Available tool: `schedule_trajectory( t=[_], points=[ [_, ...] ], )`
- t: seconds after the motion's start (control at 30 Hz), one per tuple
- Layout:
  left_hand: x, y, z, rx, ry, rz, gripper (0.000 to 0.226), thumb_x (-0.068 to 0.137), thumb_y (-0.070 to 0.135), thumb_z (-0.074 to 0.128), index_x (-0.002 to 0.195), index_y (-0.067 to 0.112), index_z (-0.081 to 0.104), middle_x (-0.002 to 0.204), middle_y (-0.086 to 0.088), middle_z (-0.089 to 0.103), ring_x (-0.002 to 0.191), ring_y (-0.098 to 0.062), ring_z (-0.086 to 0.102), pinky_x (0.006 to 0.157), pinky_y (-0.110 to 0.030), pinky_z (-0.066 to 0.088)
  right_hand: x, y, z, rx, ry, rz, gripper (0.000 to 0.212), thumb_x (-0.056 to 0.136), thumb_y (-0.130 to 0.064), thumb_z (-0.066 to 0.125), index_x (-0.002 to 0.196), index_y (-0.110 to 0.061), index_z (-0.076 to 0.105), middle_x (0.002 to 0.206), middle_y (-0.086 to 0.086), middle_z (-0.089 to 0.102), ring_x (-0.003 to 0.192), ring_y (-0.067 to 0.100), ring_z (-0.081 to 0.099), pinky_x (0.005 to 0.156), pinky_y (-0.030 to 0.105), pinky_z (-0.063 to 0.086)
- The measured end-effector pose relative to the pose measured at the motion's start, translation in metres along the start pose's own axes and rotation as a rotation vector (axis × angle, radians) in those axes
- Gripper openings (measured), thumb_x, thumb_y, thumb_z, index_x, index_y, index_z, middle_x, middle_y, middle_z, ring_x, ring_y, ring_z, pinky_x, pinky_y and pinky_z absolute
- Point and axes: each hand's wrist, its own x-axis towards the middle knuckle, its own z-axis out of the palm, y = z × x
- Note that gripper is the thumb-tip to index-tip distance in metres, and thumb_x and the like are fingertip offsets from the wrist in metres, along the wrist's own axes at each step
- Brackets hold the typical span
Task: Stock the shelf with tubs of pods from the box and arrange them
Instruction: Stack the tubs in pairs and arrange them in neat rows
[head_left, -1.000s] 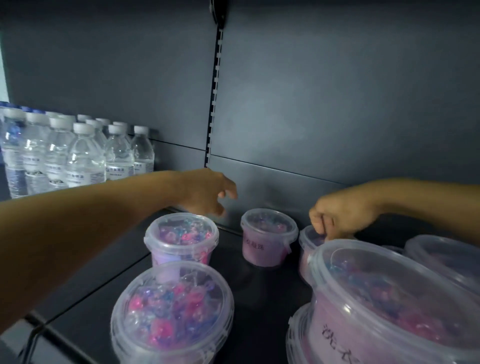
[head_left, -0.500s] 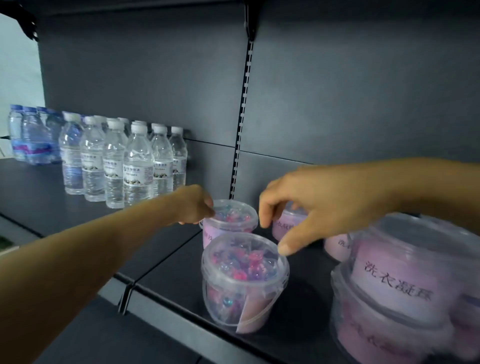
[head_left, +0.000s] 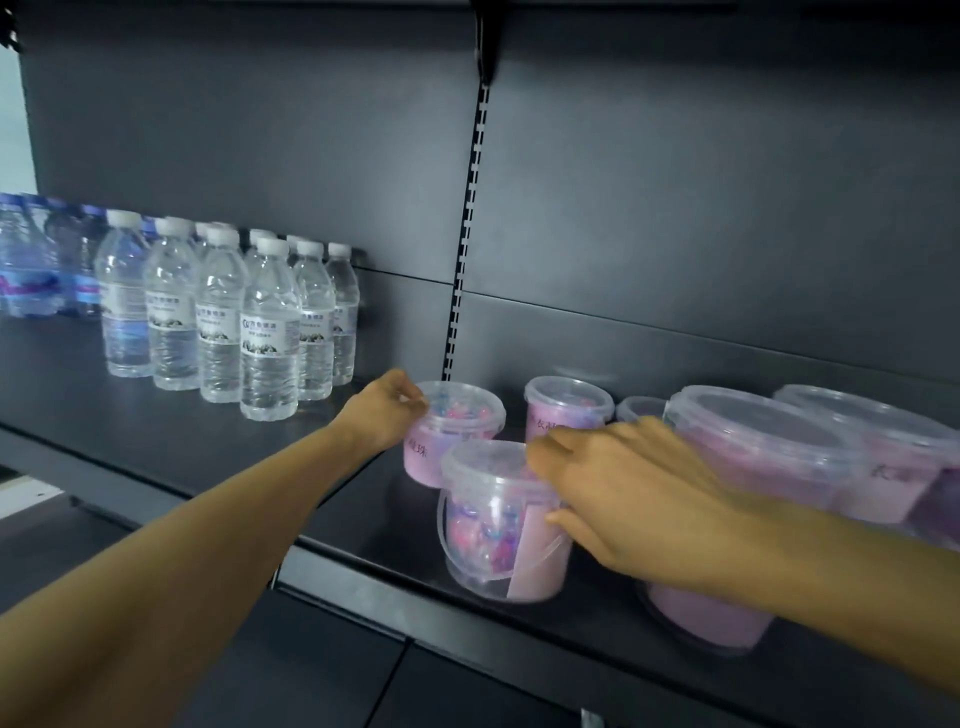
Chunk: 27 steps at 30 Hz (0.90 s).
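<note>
Looking down from the head camera, which is the only view here, so it's a short tour. The dark metal shelf (head_left: 218, 447) already carries a fair bunch of clear plastic tubs with pink and blue pods inside.

Left hand (head_left: 382, 415) is up against the rim of the back-left clear lidded tub of pods (head_left: 457, 431), fingers curled onto the lid edge, so that grip looks like a light pinch on it. Right hand (head_left: 618, 499) is laid over the front clear tub with the thin handle and pink label (head_left: 498, 530): fingers spread across the lid, thumb pressed on the side wall. I'd call that a wide grip wrapped on the tub, which stands near the front lip of the shelf.

Behind sits another small tub with a pink label (head_left: 566, 410), and to the right two bigger, blurry lidded tubs (head_left: 753, 452) close to the lens. Off to the left, a block of clear water bottles with white caps (head_left: 234, 322) stands well apart.

Progress-wise, my guess is stocking is well underway and this is the arranging bit: that front tub's label faces sideways, so it probably wants turning and lining up. The box isn't visible, so no idea how many are left.
</note>
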Motion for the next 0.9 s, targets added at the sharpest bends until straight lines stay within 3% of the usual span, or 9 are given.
schedule_trajectory(
  t=[0.07, 0.13, 0.2, 0.27, 0.33, 0.5, 0.6, 0.73, 0.9],
  points=[
    [-0.001, 0.001, 0.001, -0.051, 0.016, -0.01, 0.016, 0.089, 0.018, 0.051, 0.074, 0.023, 0.051, 0.081, -0.004, 0.059, 0.081, -0.024, 0.054, 0.068, -0.035, 0.041, -0.001, 0.006, -0.019, -0.013, 0.031, 0.063, 0.021, 0.089, -0.038, 0.052, 0.097, -0.021, 0.043, 0.101, -0.003, 0.056, 0.089, 0.025, 0.058, 0.054, 0.031, 0.034],
    [-0.005, 0.004, 0.003, -0.086, 0.003, 0.003, 0.018, 0.089, 0.015, 0.051, 0.072, 0.023, 0.053, 0.079, -0.003, 0.057, 0.079, -0.022, 0.051, 0.071, -0.043, 0.047, -0.002, 0.016, -0.035, 0.005, 0.064, 0.139, 0.021, 0.091, -0.041, 0.047, 0.092, -0.024, 0.034, 0.1, -0.006, 0.049, 0.099, 0.025, 0.055, 0.062, 0.032, 0.031],
    [-0.012, 0.008, 0.005, -0.1, -0.021, 0.02, 0.019, 0.089, 0.014, 0.053, 0.072, 0.023, 0.054, 0.088, -0.007, 0.061, 0.078, -0.021, 0.051, 0.064, -0.035, 0.045, 0.0, 0.029, -0.054, 0.026, 0.114, 0.204, 0.026, 0.088, -0.041, 0.052, 0.087, -0.024, 0.033, 0.092, -0.007, 0.044, 0.095, 0.026, 0.054, 0.066, 0.031, 0.033],
    [-0.023, 0.011, 0.01, -0.087, -0.041, 0.038, 0.018, 0.087, 0.014, 0.056, 0.074, 0.025, 0.054, 0.092, -0.007, 0.063, 0.079, -0.02, 0.054, 0.062, -0.028, 0.041, 0.008, 0.042, -0.067, 0.05, 0.181, 0.264, 0.025, 0.083, -0.035, 0.059, 0.084, -0.02, 0.039, 0.091, -0.003, 0.052, 0.089, 0.029, 0.054, 0.065, 0.031, 0.037],
    [-0.036, 0.014, 0.014, -0.081, -0.046, 0.059, 0.015, 0.085, 0.016, 0.059, 0.075, 0.027, 0.053, 0.088, -0.008, 0.064, 0.075, -0.021, 0.055, 0.069, -0.028, 0.043, 0.02, 0.053, -0.073, 0.058, 0.227, 0.303, 0.021, 0.077, -0.027, 0.063, 0.081, -0.017, 0.045, 0.088, 0.004, 0.058, 0.083, 0.032, 0.054, 0.062, 0.032, 0.04],
    [-0.075, 0.027, 0.026, -0.122, -0.111, 0.116, 0.014, 0.083, 0.015, 0.055, 0.079, 0.027, 0.058, 0.073, -0.002, 0.061, 0.063, -0.017, 0.051, 0.064, -0.026, 0.039, 0.059, 0.059, -0.062, 0.084, 0.21, 0.347, 0.02, 0.071, -0.023, 0.068, 0.081, -0.014, 0.053, 0.089, 0.01, 0.057, 0.087, 0.035, 0.056, 0.063, 0.03, 0.036],
    [-0.089, 0.028, 0.028, -0.178, -0.165, 0.107, 0.025, 0.079, 0.006, 0.054, 0.094, 0.025, 0.06, 0.077, -0.003, 0.061, 0.07, -0.019, 0.053, 0.066, -0.028, 0.042, 0.078, 0.043, -0.054, 0.112, 0.153, 0.361, 0.024, 0.069, -0.02, 0.072, 0.076, -0.014, 0.05, 0.078, 0.006, 0.048, 0.078, 0.032, 0.052, 0.062, 0.029, 0.035],
    [-0.099, 0.025, 0.023, -0.186, -0.171, 0.037, 0.041, 0.085, 0.013, 0.064, 0.122, 0.023, 0.051, 0.109, -0.004, 0.058, 0.094, -0.018, 0.057, 0.081, -0.028, 0.044, 0.091, 0.021, -0.039, 0.111, 0.078, 0.289, 0.043, 0.071, -0.016, 0.072, 0.059, -0.016, 0.031, 0.064, 0.001, 0.03, 0.069, 0.03, 0.042, 0.061, 0.029, 0.033],
    [-0.105, 0.026, 0.022, -0.205, -0.18, 0.047, 0.047, 0.084, 0.014, 0.068, 0.125, 0.022, 0.046, 0.119, -0.001, 0.056, 0.113, -0.018, 0.056, 0.092, -0.03, 0.045, 0.086, 0.027, -0.034, 0.246, 0.091, 0.274, 0.046, 0.076, -0.033, 0.071, 0.058, -0.013, 0.035, 0.062, 0.004, 0.036, 0.07, 0.033, 0.047, 0.062, 0.03, 0.037]
  ],
)
